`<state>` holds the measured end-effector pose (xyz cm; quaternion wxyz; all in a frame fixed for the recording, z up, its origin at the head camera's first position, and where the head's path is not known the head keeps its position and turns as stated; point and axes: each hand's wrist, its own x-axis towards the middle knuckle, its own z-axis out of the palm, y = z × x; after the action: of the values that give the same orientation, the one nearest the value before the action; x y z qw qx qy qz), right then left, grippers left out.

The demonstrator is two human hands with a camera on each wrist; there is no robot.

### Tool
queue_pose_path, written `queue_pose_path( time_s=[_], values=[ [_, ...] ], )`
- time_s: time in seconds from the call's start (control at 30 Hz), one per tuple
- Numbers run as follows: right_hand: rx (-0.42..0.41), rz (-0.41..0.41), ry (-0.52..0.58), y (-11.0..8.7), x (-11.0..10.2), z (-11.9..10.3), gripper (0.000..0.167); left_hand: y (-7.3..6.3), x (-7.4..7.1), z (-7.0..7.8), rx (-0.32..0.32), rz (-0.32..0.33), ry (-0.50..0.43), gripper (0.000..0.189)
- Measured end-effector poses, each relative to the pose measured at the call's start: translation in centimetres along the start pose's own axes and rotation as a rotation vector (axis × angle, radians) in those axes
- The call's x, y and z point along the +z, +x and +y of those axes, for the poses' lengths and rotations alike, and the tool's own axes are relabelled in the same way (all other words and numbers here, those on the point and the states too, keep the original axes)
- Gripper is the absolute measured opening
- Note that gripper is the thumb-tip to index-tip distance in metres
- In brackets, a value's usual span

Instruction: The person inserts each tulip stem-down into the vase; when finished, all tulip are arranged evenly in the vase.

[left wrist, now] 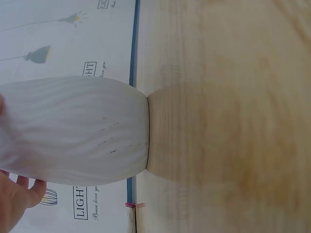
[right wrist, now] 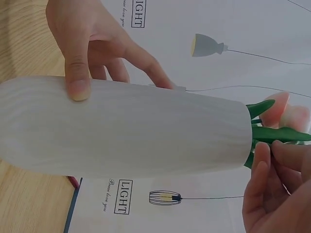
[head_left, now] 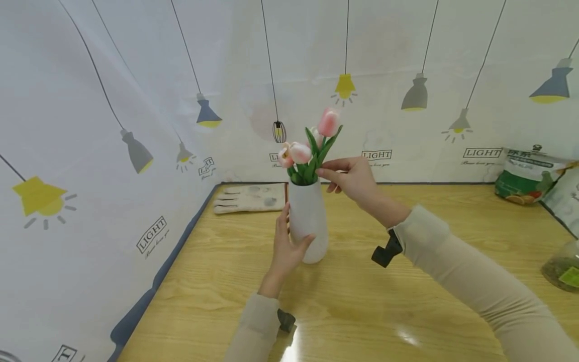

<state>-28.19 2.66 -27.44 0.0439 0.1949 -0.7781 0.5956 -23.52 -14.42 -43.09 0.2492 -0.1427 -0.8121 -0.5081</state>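
A white ribbed vase [head_left: 309, 221] stands on the wooden table, holding several artificial tulips with pink-white heads [head_left: 328, 122] and green leaves [right wrist: 279, 133]. My left hand [head_left: 288, 250] grips the vase from its left side, thumb [right wrist: 77, 80] on the near face and fingers along the side. Just above the rim, my right hand [head_left: 355, 182] pinches the green stem of a tulip between thumb and fingertips. The lower stems are hidden inside the vase. In the left wrist view, small dark marks show on the lower wall of the vase [left wrist: 97, 131].
A pale work glove [head_left: 251, 197] lies behind the vase to the left, near the back edge. At the back right stands a green and white food pouch [head_left: 524, 176]. A clear jar [head_left: 563, 266] sits at the right edge. Lamp-printed cloth walls [head_left: 389, 130] enclose the table.
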Motion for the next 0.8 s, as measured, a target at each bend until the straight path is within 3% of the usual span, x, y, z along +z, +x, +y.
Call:
queue_pose_path(
  time_s=[0.37,0.8],
  values=[
    [-0.004,-0.034,-0.081,-0.37,0.60,0.90,0.026,-0.09,-0.06,0.11,-0.003,-0.017,0.011,0.086],
    [0.048,-0.050,-0.064,-0.54,0.78,0.74,0.027,-0.07,-0.16,0.23,-0.022,-0.029,0.014,0.085]
  ],
)
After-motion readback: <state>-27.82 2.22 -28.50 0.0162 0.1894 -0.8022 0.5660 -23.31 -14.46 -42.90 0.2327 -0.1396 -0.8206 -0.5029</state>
